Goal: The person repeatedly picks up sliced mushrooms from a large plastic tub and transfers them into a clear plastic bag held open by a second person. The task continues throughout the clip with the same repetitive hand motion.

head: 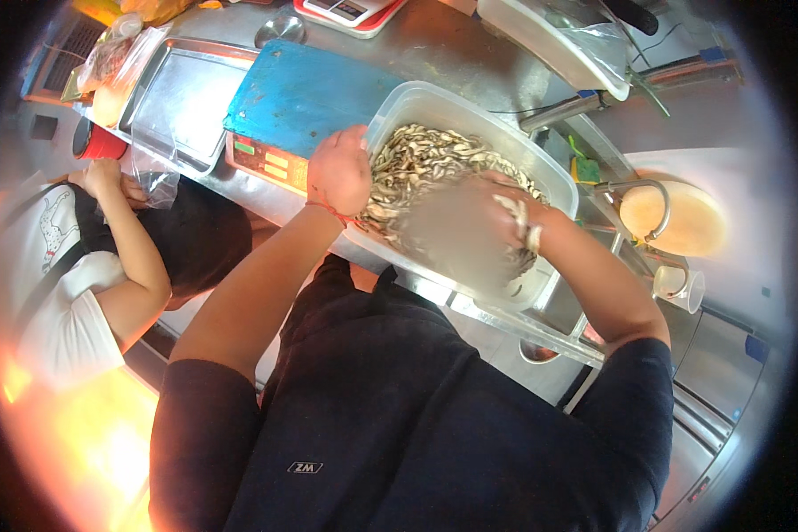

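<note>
A large translucent plastic tub (432, 98) stands before me, holding a heap of sliced food strips (432, 156), pale with dark edges, perhaps mushrooms. At the tub's left rim, my left hand (340, 169) rests with its fingers on or beside the edge; a red string is round its wrist. Inside the tub, my right hand (505, 209) is among the strips, with some pale pieces stuck to its back and wrist. A blur hides its fingers, so its grip cannot be made out.
A blue cutting board (305, 93) lies over a red scale (266, 163) left of the tub. Farther left are a metal tray (192, 100) and a co-worker's hands (116, 183) at a clear plastic bag. At right, a curved faucet (665, 206) stands near a round board (678, 218).
</note>
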Demonstrator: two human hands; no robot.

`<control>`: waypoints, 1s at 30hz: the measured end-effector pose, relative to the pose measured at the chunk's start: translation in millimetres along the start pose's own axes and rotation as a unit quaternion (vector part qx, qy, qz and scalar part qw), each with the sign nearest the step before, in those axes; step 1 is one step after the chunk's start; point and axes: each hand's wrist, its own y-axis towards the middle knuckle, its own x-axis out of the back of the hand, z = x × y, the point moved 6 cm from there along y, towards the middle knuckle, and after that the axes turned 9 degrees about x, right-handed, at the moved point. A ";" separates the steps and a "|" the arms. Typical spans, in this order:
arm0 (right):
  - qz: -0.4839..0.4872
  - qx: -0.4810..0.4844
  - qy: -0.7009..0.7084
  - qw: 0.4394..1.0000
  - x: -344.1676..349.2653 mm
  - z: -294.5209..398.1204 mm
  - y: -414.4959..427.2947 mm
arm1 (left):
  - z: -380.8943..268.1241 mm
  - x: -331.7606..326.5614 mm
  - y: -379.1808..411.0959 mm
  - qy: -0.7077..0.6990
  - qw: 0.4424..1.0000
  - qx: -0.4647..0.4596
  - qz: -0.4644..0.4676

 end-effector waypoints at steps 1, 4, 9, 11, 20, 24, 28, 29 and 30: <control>-0.002 -0.005 -0.027 1.000 3.9 5.3 -22.0 | -0.8 -1.9 1.3 -0.006 1.000 -0.001 0.005; -0.036 -0.047 -0.162 0.985 -3.4 10.5 -57.6 | 1.8 -2.2 -0.2 -0.013 1.000 -0.002 0.000; -0.107 -0.052 -0.049 0.992 -63.8 -5.9 -37.9 | -2.9 -2.3 0.6 -0.013 1.000 -0.011 -0.001; -0.144 0.003 -0.193 0.970 -9.9 57.3 19.3 | 1.1 -0.7 -3.4 -0.020 1.000 -0.008 -0.002; 0.069 -0.142 -0.050 0.986 -43.2 -9.5 154.1 | -2.8 0.2 -5.4 -0.003 1.000 -0.023 0.003; 0.060 -0.160 -0.012 0.985 -52.9 -12.2 135.4 | -6.1 3.0 -1.2 -0.004 1.000 -0.021 -0.011; -0.059 -0.165 0.047 0.983 -16.9 34.9 70.7 | -1.5 3.3 -1.9 0.015 1.000 -0.023 -0.011; -0.084 -0.119 -0.001 0.989 -3.3 50.0 52.8 | -0.4 3.5 1.1 0.023 1.000 -0.019 -0.009; -0.119 -0.074 -0.048 0.989 7.2 62.9 36.9 | -0.2 4.6 1.6 0.019 1.000 -0.018 -0.010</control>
